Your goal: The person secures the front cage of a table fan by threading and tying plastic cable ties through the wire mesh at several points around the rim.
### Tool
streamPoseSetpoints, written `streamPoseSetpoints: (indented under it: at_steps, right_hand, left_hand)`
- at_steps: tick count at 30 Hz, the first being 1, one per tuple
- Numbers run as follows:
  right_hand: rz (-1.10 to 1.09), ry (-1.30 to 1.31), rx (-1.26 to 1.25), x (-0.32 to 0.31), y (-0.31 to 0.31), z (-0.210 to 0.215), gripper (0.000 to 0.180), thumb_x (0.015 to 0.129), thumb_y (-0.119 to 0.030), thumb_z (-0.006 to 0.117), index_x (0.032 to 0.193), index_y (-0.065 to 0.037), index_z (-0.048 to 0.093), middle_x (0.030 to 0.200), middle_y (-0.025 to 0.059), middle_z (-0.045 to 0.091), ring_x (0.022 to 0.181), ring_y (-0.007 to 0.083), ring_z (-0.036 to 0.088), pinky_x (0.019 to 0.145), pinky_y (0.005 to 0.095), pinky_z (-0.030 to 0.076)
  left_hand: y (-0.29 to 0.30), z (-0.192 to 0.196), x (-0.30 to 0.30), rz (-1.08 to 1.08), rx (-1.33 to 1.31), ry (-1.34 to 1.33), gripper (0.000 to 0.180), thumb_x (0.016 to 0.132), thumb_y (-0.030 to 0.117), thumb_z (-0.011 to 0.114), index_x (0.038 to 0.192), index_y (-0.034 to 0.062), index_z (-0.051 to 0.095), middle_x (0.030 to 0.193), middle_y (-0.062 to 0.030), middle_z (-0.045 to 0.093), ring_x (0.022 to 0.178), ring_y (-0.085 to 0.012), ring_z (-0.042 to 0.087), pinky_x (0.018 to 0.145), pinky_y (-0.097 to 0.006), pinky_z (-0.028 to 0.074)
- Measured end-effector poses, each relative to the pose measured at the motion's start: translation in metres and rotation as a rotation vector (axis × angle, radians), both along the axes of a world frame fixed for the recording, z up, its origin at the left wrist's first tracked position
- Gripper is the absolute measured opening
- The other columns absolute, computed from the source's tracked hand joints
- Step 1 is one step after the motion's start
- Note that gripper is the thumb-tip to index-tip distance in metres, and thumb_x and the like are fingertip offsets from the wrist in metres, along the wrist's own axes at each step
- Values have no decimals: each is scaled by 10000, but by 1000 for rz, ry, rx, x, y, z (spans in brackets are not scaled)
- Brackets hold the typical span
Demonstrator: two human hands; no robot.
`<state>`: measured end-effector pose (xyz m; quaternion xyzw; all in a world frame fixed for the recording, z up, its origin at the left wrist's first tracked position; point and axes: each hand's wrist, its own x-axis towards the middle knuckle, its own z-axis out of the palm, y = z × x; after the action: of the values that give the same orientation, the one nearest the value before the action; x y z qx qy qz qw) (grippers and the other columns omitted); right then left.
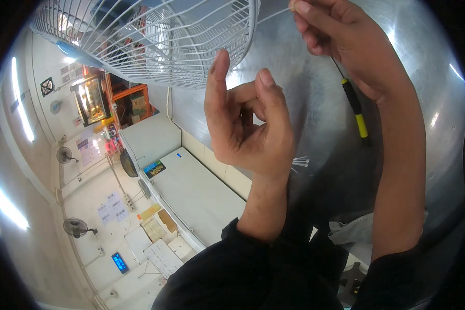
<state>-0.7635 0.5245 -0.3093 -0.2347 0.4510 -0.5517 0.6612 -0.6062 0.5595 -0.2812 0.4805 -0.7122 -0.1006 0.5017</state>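
Observation:
My right hand (341,33) is at the top, its thumb and fingers pinched on the end of a thin white strip (274,16) that looks like a cable tie. The strip runs left to the rim of a white wire fan guard (186,44). My left hand (250,121) is raised below the guard with index finger and thumb apart, the other fingers curled; nothing shows in it. A black-and-yellow screwdriver (355,108) lies beside my right wrist, its shaft partly hidden by that hand. Several white cable ties (300,163) lie right of my left wrist.
The shiny metal table (315,103) holds the guard and tools. Grey cloth (354,230) is near my right forearm. Left of the table is a long white chest (199,191), with an orange shelf (132,101) beyond. Wall fans (76,227) and papers hang on the wall.

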Motion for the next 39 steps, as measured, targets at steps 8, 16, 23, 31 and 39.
streamPoseSetpoints:
  at_steps: [8, 16, 23, 31, 39]
  right_hand:
    - [105, -97, -98, -4, -1, -8, 159, 1065, -230, 523, 1040, -86, 583, 791, -41, 519, 726, 77, 499, 711, 239, 465]
    - [148, -149, -216, -1, -2, -15, 179, 1068, -220, 512, 1034, -58, 579, 756, -40, 493, 683, 81, 461, 664, 241, 428]
    - [141, -121, -231, 4, -2, -10, 188, 1070, -216, 504, 1065, -44, 582, 743, -43, 476, 667, 78, 457, 640, 226, 404]
    - [119, -147, -198, 3, -1, -11, 186, 1069, -230, 512, 1053, -61, 589, 736, -54, 470, 657, 66, 451, 629, 216, 402]
    - [124, -158, -180, 1, 0, -12, 178, 1068, -229, 515, 1049, -70, 593, 725, -53, 474, 655, 63, 448, 624, 210, 393]
  left_hand:
    - [6, -1, -8, -14, 38, 5, 488, 956, 79, 687, 1394, -36, 504, 640, -42, 682, 558, -23, 598, 558, -139, 356]
    - [2, -3, -4, 5, 2, 20, 482, 967, 94, 676, 1394, -42, 498, 617, -37, 665, 552, -40, 605, 572, -149, 364]
    - [-2, 2, -2, 7, -80, -38, 454, 974, 104, 670, 1378, -35, 514, 612, -34, 661, 536, -39, 602, 543, -147, 350]
    - [-5, 3, -3, -10, -78, -17, 422, 976, 113, 671, 1356, -26, 548, 608, -18, 645, 536, -29, 588, 529, -134, 317]
    - [-7, 7, -4, 22, -84, -21, 456, 938, -13, 665, 1369, -78, 533, 627, -36, 630, 540, -33, 542, 520, -151, 381]
